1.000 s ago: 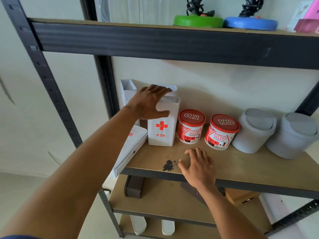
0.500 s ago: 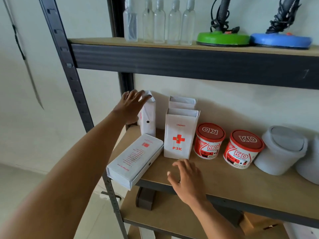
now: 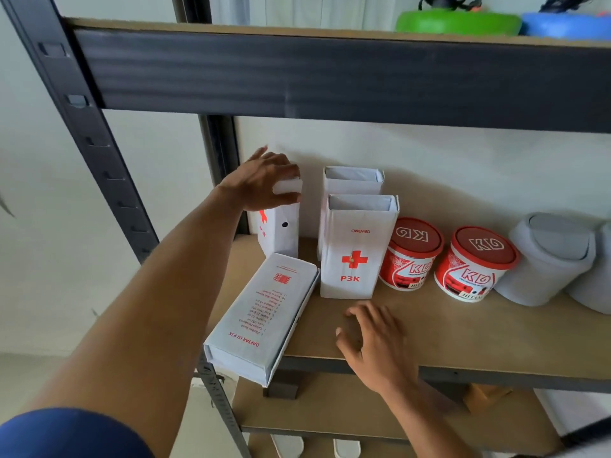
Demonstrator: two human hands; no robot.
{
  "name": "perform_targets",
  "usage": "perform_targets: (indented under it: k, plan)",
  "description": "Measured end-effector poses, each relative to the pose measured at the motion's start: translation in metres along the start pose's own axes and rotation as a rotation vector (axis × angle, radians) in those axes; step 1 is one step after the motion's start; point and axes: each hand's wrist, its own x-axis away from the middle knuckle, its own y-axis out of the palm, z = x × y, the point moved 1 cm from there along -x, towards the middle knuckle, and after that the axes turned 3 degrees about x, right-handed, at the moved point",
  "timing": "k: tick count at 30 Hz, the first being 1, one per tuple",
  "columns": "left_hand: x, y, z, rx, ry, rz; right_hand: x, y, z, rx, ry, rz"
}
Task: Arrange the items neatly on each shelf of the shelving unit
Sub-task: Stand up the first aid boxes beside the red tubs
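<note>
A: Clamped from above, the left hand (image 3: pixel 261 183) has its grip closed over the top of the upright white cardboard first-aid box (image 3: pixel 279 226) at the back left corner of the brown board shelf (image 3: pixel 463 328).

B: Half a second ago that hand lay only against the box's side; now fingers wrap its top, so I judge it is being squared up.

A: And the right hand (image 3: pixel 373 342)?

B: Grip released, fingers spread flat on the shelf near its front edge, holding nothing.

A: What remains?

B: The flat white printed box (image 3: pixel 261 319) overhangs the shelf's front left corner, beside the standing P3K box (image 3: pixel 355 249). The red-lidded tubs (image 3: pixel 413 256) already stand in line.
</note>
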Motion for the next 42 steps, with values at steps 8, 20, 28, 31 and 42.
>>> perform_targets:
  k: [8, 20, 28, 31, 42]
  plan:
    - [-0.019, 0.013, 0.025, -0.06, -0.301, 0.06, 0.0, -0.004, -0.003, 0.015, 0.014, -0.015]
    - [-0.014, 0.0, 0.006, -0.061, -0.513, -0.022, -0.001, -0.004, -0.002, 0.028, 0.011, -0.013]
    - [-0.025, 0.005, 0.019, -0.12, -0.682, -0.027, 0.0, -0.002, -0.002, 0.029, 0.017, 0.006]
    - [-0.033, 0.005, 0.027, -0.113, -0.792, -0.057, 0.0, -0.002, -0.002, 0.024, 0.019, 0.007]
    - [-0.022, 0.004, 0.035, 0.028, -0.705, 0.131, 0.0, -0.003, -0.003, 0.052, 0.003, 0.022]
